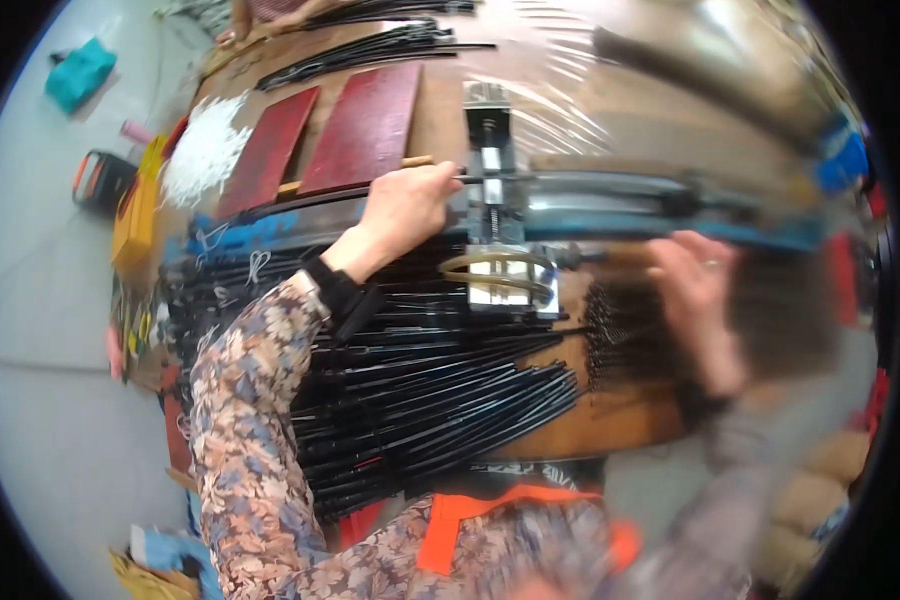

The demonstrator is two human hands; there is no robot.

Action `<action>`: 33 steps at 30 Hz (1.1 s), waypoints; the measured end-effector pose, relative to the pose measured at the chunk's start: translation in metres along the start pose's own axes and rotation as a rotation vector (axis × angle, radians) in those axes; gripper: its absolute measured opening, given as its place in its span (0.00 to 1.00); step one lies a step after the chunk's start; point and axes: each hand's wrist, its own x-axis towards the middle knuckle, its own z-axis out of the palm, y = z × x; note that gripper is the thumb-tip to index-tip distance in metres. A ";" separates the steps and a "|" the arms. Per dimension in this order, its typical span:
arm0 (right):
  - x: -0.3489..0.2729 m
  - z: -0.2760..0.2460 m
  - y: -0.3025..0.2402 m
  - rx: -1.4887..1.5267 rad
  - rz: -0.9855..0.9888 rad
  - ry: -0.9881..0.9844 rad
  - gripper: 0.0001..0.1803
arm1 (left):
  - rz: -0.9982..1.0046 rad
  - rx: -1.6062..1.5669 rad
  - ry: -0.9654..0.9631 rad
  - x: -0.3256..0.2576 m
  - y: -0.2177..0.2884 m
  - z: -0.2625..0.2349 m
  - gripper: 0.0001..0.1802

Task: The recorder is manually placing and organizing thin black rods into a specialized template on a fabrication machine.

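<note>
My left hand (410, 205) is closed around a thin black rod (459, 178) at the left side of a metal clamping fixture (490, 185). The rod's end reaches into the fixture; the rest is partly hidden by my fist. A yellowish tube (470, 268) loops over the fixture's near end. To the right of the fixture my right hand (695, 285) is smeared by motion, palm side hard to make out. Its fingertips are beside a brown handle-like piece (625, 255), and I cannot tell whether they touch it.
Many long black rods (440, 400) lie bundled on the near side of the table. Beyond my left hand are two dark red boards (365, 130) and a pile of white strips (205, 150). Small dark coiled parts (605, 335) lie near my right hand. More black rods (370, 52) sit at the back.
</note>
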 end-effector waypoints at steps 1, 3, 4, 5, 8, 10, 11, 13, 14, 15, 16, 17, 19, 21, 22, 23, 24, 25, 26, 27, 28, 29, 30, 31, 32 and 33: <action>-0.003 0.003 -0.005 0.050 0.003 -0.005 0.16 | -0.027 0.017 -0.028 0.002 0.001 0.001 0.09; -0.002 0.010 -0.016 0.105 0.035 0.021 0.18 | -0.043 0.023 -0.052 0.002 0.001 -0.007 0.09; -0.005 0.011 -0.016 0.084 0.063 0.016 0.18 | -0.013 0.008 -0.062 0.006 0.003 -0.002 0.09; -0.005 0.011 -0.017 0.129 0.089 -0.013 0.18 | -0.010 -0.019 -0.064 0.009 0.004 0.003 0.08; -0.002 0.023 -0.020 0.194 0.092 -0.019 0.18 | 0.013 -0.040 -0.058 0.009 0.006 0.009 0.08; 0.004 0.040 -0.024 0.327 0.064 -0.020 0.17 | 0.020 -0.001 -0.042 0.009 0.005 0.009 0.07; 0.012 0.046 -0.027 0.423 0.066 -0.052 0.16 | 0.016 0.013 -0.029 0.006 0.006 0.005 0.06; 0.023 0.048 -0.033 0.560 0.073 -0.098 0.14 | 0.015 -0.022 0.023 0.000 0.004 -0.004 0.05; 0.018 0.047 -0.034 0.621 0.098 -0.087 0.14 | 0.050 -0.060 0.022 0.004 0.003 -0.001 0.05; 0.014 0.047 -0.040 0.707 0.108 -0.073 0.13 | 0.086 -0.029 0.054 -0.001 0.004 -0.003 0.05; 0.017 0.043 -0.039 0.705 0.157 -0.101 0.13 | 0.119 0.003 0.087 -0.001 0.006 -0.002 0.04; 0.018 0.050 -0.027 0.659 0.185 -0.143 0.13 | 0.123 0.013 0.099 0.007 0.007 0.001 0.04; 0.028 0.054 -0.020 0.683 0.114 -0.121 0.14 | 0.170 0.088 0.125 0.004 0.000 0.005 0.05; 0.019 0.031 -0.008 0.370 0.205 -0.304 0.19 | 0.238 0.179 0.137 0.009 -0.002 0.010 0.05; 0.007 0.019 0.002 0.213 0.242 -0.465 0.25 | 0.314 0.216 0.169 0.007 -0.008 0.004 0.05; -0.003 -0.001 0.005 0.156 0.216 -0.535 0.29 | 0.384 0.262 0.221 0.010 -0.019 -0.003 0.05; -0.012 -0.016 0.002 0.155 0.226 -0.665 0.31 | 0.382 0.264 0.219 0.009 -0.042 -0.006 0.04; -0.032 -0.021 -0.005 0.218 0.161 -0.553 0.29 | 0.392 0.255 0.212 0.005 -0.069 -0.011 0.04; -0.035 -0.007 -0.015 0.263 0.096 -0.517 0.28 | 0.312 0.305 0.177 -0.007 -0.101 -0.014 0.05; -0.037 0.001 -0.023 0.294 0.044 -0.493 0.27 | 0.305 0.309 0.161 -0.008 -0.104 -0.013 0.05; -0.032 0.006 -0.028 0.371 0.013 -0.437 0.22 | 0.306 0.446 0.220 -0.009 -0.101 -0.014 0.07; -0.031 0.009 -0.026 0.392 -0.002 -0.435 0.22 | 0.306 0.589 0.278 -0.012 -0.099 -0.017 0.09; -0.032 0.008 -0.021 0.419 0.008 -0.446 0.20 | 0.203 0.716 0.210 -0.017 -0.094 -0.025 0.12; -0.033 -0.004 -0.014 0.422 0.033 -0.472 0.18 | 0.131 0.644 0.100 -0.017 -0.075 -0.030 0.09; -0.029 -0.009 -0.013 0.470 0.098 -0.477 0.14 | 0.106 0.632 -0.103 -0.025 -0.046 -0.039 0.07; -0.033 -0.010 -0.011 0.466 0.168 -0.498 0.11 | 0.159 0.655 -0.191 -0.034 -0.003 -0.039 0.03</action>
